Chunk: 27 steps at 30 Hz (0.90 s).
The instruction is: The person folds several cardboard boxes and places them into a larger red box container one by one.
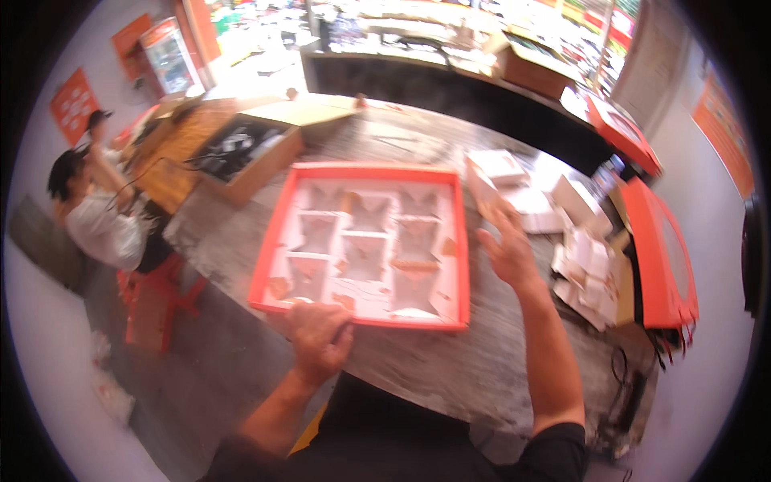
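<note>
A shallow square red box with a white divider insert lies tilted toward me on the grey table. The insert has several compartments, with small brownish patches on its surface. My left hand is closed at the box's near wall, its fingers over the rim. To the right of the box, my right hand is stretched out, with thumb and fingers apart. Its fingertips are at the near end of a white carton piece. Blur hides whether they touch it.
White small cartons and folded white card pieces lie at the right, beside upright red boxes. A plastic bottle stands behind them. An opened brown carton holds dark items at the far left. A seated person is leftmost.
</note>
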Each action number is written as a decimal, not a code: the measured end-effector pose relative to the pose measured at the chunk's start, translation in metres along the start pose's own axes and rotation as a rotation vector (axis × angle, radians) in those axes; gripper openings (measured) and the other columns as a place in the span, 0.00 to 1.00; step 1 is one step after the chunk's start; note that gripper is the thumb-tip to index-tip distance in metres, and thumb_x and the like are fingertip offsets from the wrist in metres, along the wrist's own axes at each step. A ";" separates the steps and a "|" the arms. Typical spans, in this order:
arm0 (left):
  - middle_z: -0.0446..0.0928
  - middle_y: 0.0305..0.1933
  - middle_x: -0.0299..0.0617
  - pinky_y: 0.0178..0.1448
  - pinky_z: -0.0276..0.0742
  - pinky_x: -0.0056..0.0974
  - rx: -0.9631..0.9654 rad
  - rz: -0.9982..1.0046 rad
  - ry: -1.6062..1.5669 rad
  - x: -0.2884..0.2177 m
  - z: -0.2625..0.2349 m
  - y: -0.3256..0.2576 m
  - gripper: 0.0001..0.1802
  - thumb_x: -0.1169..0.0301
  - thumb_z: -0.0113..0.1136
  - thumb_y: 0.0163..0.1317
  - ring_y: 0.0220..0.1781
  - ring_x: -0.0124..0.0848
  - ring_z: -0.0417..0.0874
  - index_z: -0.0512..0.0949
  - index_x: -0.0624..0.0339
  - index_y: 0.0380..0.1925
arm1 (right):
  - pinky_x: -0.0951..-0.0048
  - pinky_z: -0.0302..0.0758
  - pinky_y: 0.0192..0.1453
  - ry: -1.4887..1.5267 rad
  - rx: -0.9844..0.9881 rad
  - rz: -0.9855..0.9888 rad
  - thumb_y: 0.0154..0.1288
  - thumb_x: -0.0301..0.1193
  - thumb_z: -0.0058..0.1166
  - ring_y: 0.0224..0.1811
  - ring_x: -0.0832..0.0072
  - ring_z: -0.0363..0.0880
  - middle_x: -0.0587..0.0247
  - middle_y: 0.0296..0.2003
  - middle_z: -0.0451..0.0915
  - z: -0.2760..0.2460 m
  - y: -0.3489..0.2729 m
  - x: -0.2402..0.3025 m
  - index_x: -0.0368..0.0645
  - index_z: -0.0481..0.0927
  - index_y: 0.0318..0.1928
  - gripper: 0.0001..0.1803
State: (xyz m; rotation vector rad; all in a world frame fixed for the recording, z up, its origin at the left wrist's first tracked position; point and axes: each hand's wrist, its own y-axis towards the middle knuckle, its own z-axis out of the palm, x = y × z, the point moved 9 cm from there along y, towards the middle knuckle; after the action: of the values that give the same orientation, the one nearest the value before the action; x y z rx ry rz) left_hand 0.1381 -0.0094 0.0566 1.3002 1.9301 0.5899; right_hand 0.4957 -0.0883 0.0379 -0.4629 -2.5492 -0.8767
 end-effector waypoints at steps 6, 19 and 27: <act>0.82 0.39 0.37 0.59 0.65 0.45 -0.049 0.005 0.017 0.009 -0.003 -0.006 0.12 0.75 0.70 0.51 0.44 0.38 0.80 0.83 0.54 0.37 | 0.63 0.63 0.77 0.276 -0.010 0.184 0.78 0.39 0.52 0.76 0.57 0.64 0.42 0.72 0.66 -0.029 0.013 0.016 0.25 0.69 0.68 0.31; 0.82 0.40 0.39 0.63 0.64 0.46 0.026 0.001 -0.007 0.002 0.001 0.001 0.12 0.75 0.66 0.52 0.46 0.40 0.80 0.82 0.56 0.39 | 0.59 0.51 0.83 -0.378 -0.109 0.046 0.73 0.54 0.53 0.80 0.51 0.53 0.43 0.78 0.54 -0.061 0.039 -0.030 0.31 0.56 0.77 0.47; 0.82 0.44 0.41 0.65 0.63 0.48 0.134 0.038 -0.064 -0.013 0.013 0.008 0.16 0.74 0.67 0.53 0.49 0.42 0.79 0.83 0.57 0.43 | 0.58 0.53 0.82 -0.382 0.263 0.128 0.68 0.50 0.59 0.80 0.51 0.53 0.42 0.78 0.55 0.008 0.022 -0.047 0.39 0.70 0.71 0.38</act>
State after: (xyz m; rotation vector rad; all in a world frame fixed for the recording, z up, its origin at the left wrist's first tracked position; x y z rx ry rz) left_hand 0.1556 -0.0189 0.0585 1.4248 1.9234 0.4375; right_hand 0.5436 -0.0748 0.0207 -0.7602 -2.8829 -0.4277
